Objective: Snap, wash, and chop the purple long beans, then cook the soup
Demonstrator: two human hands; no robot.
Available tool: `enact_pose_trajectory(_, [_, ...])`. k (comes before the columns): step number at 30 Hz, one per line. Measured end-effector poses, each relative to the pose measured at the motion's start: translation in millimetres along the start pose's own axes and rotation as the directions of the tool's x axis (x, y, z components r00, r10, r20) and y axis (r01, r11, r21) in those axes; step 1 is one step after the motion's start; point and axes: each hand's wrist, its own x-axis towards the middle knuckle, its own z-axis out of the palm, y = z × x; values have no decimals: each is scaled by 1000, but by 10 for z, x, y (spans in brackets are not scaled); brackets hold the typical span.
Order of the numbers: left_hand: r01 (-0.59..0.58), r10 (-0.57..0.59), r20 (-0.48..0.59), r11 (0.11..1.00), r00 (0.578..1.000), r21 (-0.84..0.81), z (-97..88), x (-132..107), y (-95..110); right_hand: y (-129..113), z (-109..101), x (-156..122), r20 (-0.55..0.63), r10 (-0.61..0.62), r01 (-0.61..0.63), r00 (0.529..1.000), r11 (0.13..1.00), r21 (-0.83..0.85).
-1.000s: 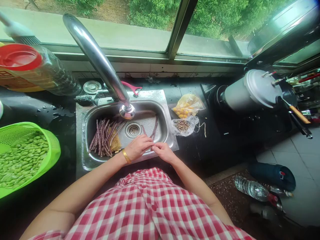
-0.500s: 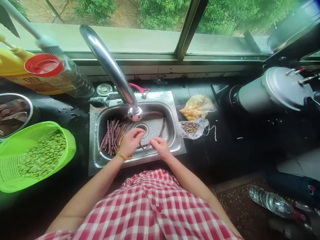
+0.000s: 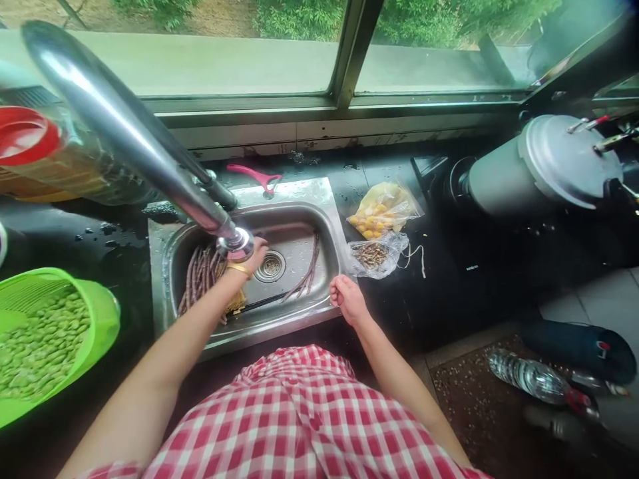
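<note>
In the sink (image 3: 329, 229), long purple-brown stems (image 3: 200, 273) lie in a pile on the left side. A few thinner stems (image 3: 309, 273) rest along the right side. My left hand (image 3: 258, 254) is over the sink beside the pile, partly behind the faucet head (image 3: 235, 243). Its fingers are blurred and half hidden, so I cannot see whether they hold anything. My right hand (image 3: 348, 299) is at the sink's front right rim, its fingers curled closed. Whatever may be inside them is hidden.
The curved faucet (image 3: 124, 140) arches over the sink's left part. A pink peeler (image 3: 254, 176) lies behind the basin. Bags of yellow pieces (image 3: 374, 216) and small brown pieces (image 3: 372, 255) sit to the right. A green basket (image 3: 102, 326) of beans stands left; a pressure cooker (image 3: 529, 169) is far right.
My hands have moved apart: the left went up and left toward the faucet head, the right went right to the sink rim. The stem between them is no longer there. The view has shifted.
</note>
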Motion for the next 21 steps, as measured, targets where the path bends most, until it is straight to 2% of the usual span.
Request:
enact_pose_trajectory(2, [99,-114,98,984,989,147,659,25,-80,13,-24,22,-21,1,-1,1000,1000,1])
enact_pose_trajectory(4, [167,-204,128,953,971,252,1196,66,-155,25,-24,30,-31,2,-3,1000,1000,-17])
enact_pose_trajectory(6, [209,-260,128,926,957,315,1541,132,-192,32,-26,33,-37,1,-3,999,999,-53])
enact_pose_trajectory(8, [224,-282,130,913,950,341,1688,196,-178,26,-43,38,-39,3,-7,999,995,-101])
enact_pose_trajectory(10, [212,-275,155,919,949,332,1663,208,-116,-3,-68,45,-41,11,-18,999,989,-150])
enact_pose_trajectory(13, [156,-217,274,961,937,230,1377,43,59,-104,-70,53,-54,26,-36,998,980,-197])
enact_pose_trajectory(14, [110,-161,337,980,928,165,1236,-61,136,-153,-52,54,-50,25,-35,998,978,-206])
enact_pose_trajectory(16, [-61,48,453,998,890,13,925,-304,308,-266,14,50,-16,17,-20,1000,975,-220])
enact_pose_trajectory(18, [-307,261,499,952,826,9,626,-540,478,-384,105,36,51,31,-18,998,970,-241])
enact_pose_trajectory(21, [-635,470,568,762,675,124,295,-781,673,-524,240,-20,173,140,-80,975,946,-316])
